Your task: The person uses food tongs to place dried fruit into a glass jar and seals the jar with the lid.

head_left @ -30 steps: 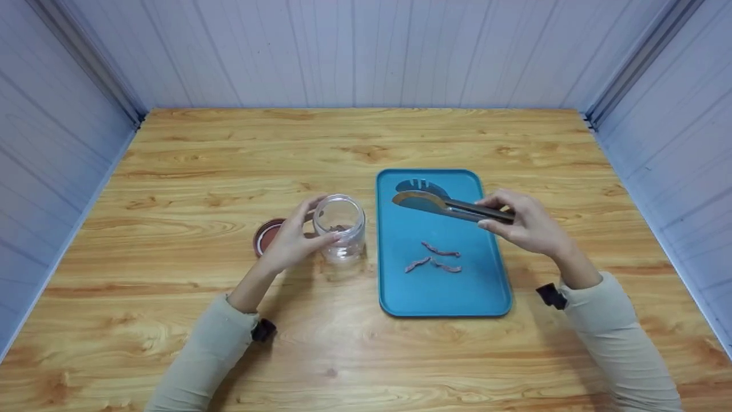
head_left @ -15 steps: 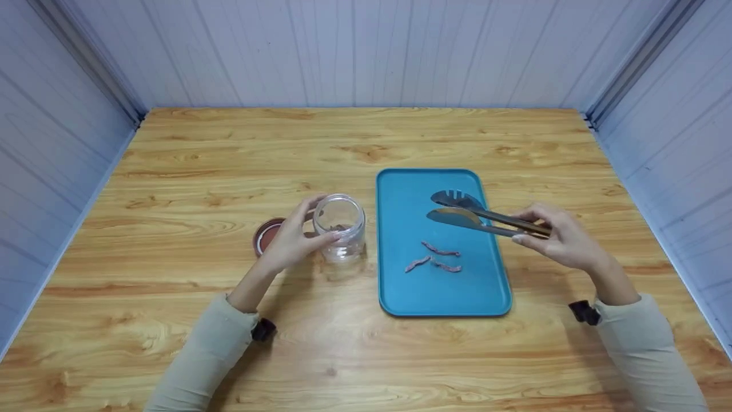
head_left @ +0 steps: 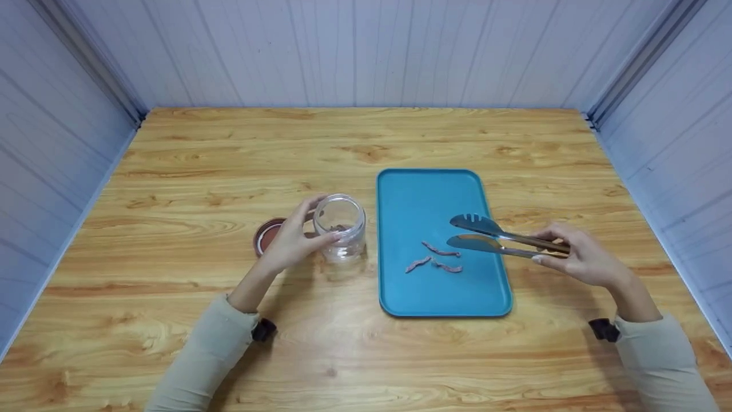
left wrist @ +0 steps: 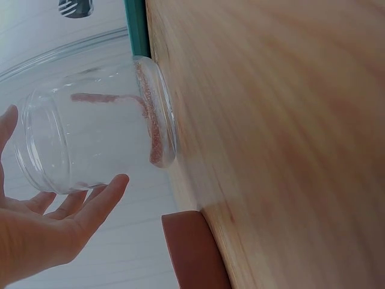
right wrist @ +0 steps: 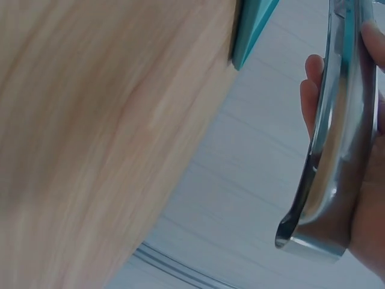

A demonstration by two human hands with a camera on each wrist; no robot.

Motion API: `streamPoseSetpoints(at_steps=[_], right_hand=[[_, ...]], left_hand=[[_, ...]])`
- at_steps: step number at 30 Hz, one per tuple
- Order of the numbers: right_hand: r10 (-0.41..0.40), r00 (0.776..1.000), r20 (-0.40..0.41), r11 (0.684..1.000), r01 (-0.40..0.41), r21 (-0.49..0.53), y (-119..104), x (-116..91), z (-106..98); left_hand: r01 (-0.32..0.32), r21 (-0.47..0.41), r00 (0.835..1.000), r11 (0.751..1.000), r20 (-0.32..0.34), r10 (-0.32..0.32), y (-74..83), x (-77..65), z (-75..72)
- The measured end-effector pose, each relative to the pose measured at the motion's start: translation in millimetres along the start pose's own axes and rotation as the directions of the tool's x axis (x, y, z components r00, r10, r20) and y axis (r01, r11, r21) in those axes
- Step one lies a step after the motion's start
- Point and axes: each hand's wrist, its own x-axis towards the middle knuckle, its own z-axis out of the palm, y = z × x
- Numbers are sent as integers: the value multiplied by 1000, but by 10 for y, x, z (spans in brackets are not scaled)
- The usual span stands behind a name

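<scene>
On the left of the wooden table (head_left: 229, 166), well in from its left edge, we find a red-brown lid (head_left: 267, 236) lying inner side up, partly behind the left hand (head_left: 294, 240). That hand's fingers and thumb curl around a clear jar (head_left: 350, 243), which stands upright and uncovered just beside the left edge of a blue tray (head_left: 423, 197). From the left wrist we see reddish pieces (left wrist: 154, 135) along the jar's bottom, one reaching up its side. If the hand jerked, we judge the jar could tip and spill them, and the wrist could nudge the lid.

On the tray, three thin strips (head_left: 440, 250) of what looks like meat lie close together, nearer the left edge than the right and slightly toward the near edge. Over the tray's right edge reach metal tongs (head_left: 477, 243), their tips well apart with nothing between. They sit very near the upper strip; whether they touch, we cannot tell. The right hand (head_left: 589, 260) holds the tongs by their joined end, between thumb and fingers. Squeezed off-line, the tips could miss or push the strips across the smooth tray; a weak grip could let a strip slip.
</scene>
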Motion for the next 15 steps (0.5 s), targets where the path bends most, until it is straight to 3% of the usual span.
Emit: streamPoseSetpoints(at_steps=[15], right_hand=[[-25, 998, 60, 999, 22, 47, 115, -121, 71]], left_hand=[[9, 6, 1000, 1000, 10, -10, 10, -11, -5]])
